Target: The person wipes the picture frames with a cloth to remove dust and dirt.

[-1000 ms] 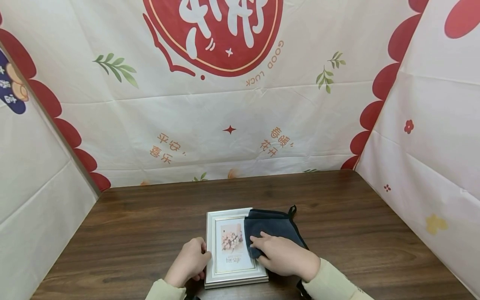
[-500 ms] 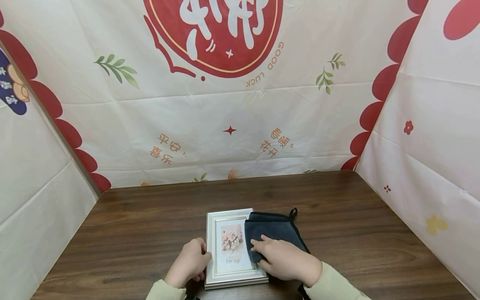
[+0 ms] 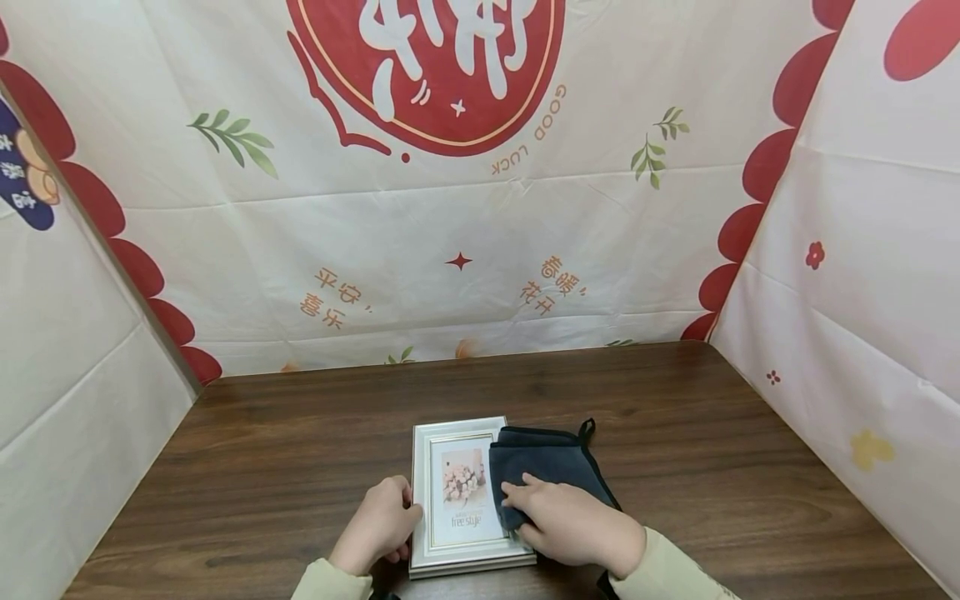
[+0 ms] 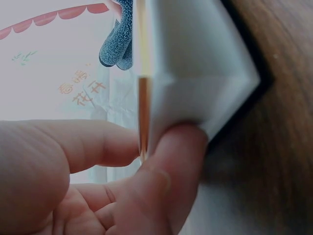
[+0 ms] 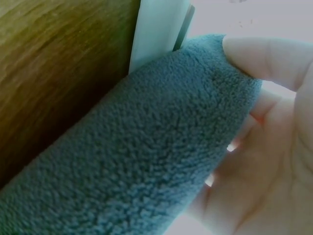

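A white picture frame [image 3: 422,492] with thin gold lines lies face up at the near side of the table, showing a flower print with "free style" lettering. My left hand [image 3: 381,518] grips its left edge, thumb and a finger visible on it in the left wrist view. A folded dark grey-blue cloth [image 3: 543,461] with black trim and a hanging loop covers the frame's right part and spills past it onto the table. My right hand [image 3: 573,518] holds the cloth against the frame, fingers spread over its top and thumb [image 5: 264,56] at its folded near edge.
The brown wood-grain table [image 3: 300,433] reaches back to a printed white cloth backdrop [image 3: 405,225] with red scallops. White cloth side walls [image 3: 847,275] stand along its left and right edges.
My right hand and the cloth have slid slightly toward me over the frame. My left hand and the frame have stayed in place.
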Action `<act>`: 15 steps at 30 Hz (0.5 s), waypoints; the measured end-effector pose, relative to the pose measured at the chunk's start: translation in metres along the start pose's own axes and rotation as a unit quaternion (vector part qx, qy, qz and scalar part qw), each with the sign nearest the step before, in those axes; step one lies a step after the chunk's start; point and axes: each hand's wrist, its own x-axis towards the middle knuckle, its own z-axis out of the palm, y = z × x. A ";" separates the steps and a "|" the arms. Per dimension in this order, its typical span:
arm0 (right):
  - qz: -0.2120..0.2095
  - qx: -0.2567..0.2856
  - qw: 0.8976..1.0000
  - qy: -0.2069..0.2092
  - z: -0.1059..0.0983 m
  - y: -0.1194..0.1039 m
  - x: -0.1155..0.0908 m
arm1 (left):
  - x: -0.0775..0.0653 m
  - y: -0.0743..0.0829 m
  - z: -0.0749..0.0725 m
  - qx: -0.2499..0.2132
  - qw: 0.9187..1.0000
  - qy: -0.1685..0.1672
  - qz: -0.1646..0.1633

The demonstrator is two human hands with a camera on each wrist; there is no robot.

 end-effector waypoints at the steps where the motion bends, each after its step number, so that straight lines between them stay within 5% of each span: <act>1: -0.001 -0.001 1.000 0.000 0.000 0.000 0.000 | 0.000 0.000 0.000 0.001 1.000 0.000 0.001; 15: -0.006 -0.013 1.000 0.005 0.001 -0.003 -0.004 | 0.000 0.000 0.000 0.004 1.000 0.000 0.005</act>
